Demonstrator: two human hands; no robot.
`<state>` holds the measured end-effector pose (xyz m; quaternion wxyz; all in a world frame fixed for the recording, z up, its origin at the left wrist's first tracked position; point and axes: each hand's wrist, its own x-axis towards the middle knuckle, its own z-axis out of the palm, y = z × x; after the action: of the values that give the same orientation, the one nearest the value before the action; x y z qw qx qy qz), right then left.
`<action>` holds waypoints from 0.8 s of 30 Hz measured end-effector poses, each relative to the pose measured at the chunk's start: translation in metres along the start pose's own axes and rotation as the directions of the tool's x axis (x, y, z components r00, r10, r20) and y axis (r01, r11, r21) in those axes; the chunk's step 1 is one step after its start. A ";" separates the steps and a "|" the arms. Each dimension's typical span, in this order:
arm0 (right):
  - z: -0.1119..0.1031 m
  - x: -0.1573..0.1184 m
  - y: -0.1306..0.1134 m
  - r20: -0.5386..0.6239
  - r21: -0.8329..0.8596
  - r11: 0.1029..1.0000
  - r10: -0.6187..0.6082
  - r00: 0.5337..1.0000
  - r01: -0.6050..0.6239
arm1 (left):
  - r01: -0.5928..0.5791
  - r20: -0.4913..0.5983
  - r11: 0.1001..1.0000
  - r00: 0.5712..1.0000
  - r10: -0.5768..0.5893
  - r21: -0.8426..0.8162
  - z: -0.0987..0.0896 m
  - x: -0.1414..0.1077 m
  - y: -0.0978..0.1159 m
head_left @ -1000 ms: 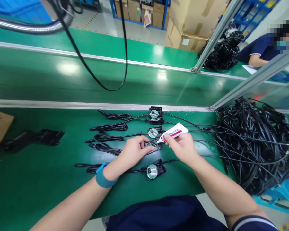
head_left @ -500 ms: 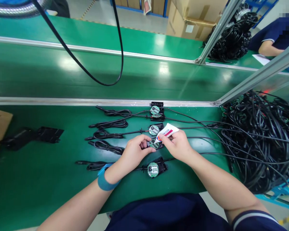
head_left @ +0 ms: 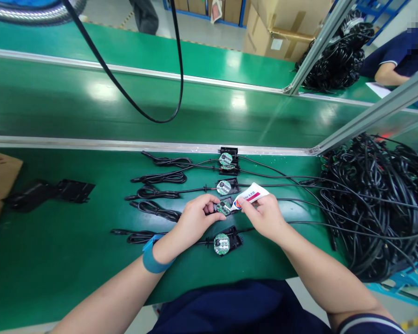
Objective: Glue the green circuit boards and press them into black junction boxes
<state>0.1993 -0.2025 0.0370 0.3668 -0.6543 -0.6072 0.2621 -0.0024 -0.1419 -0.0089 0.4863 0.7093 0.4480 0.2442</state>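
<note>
My left hand [head_left: 199, 217], with a teal band at its wrist, is closed on the edge of a round green circuit board [head_left: 223, 207]. That board lies over a black plastic housing, partly hidden by my fingers. In my right hand [head_left: 264, 215] is a white squeeze tube [head_left: 252, 194] with red and blue print, its nozzle at the board's right side. White material shows on the board near the nozzle. Closer to me another round board [head_left: 222, 244] rests on its black housing [head_left: 234, 238]. Farther away lies a similar board [head_left: 224, 187], and two more sit beyond it.
Coiled black cables [head_left: 156, 211] extend left from the boards. A large tangle of black cables [head_left: 386, 208] fills the right side. Black housings [head_left: 75, 191] and a cardboard piece [head_left: 2, 181] lie left. A black cable loop [head_left: 179, 83] hangs overhead. A co-worker's arm [head_left: 390, 74] is at upper right.
My right hand has drawn the tube slightly right, its nozzle moving from the board's middle toward its right side. My left hand keeps its hold. A person's leg now shows at the top.
</note>
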 end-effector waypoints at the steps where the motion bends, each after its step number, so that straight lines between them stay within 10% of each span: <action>1: 0.000 -0.001 0.000 -0.008 0.008 1.000 0.017 1.000 -0.017 | -0.007 0.001 1.000 1.000 0.007 0.001 0.000 0.000 0.000; 24: 0.006 -0.004 -0.002 0.017 0.046 0.998 0.044 0.999 -0.045 | -0.016 -0.010 1.000 1.000 0.016 -0.008 0.001 -0.002 -0.004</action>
<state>0.1927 -0.2056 0.0350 0.3712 -0.6568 -0.5891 0.2895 -0.0037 -0.1433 -0.0125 0.4849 0.7097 0.4437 0.2535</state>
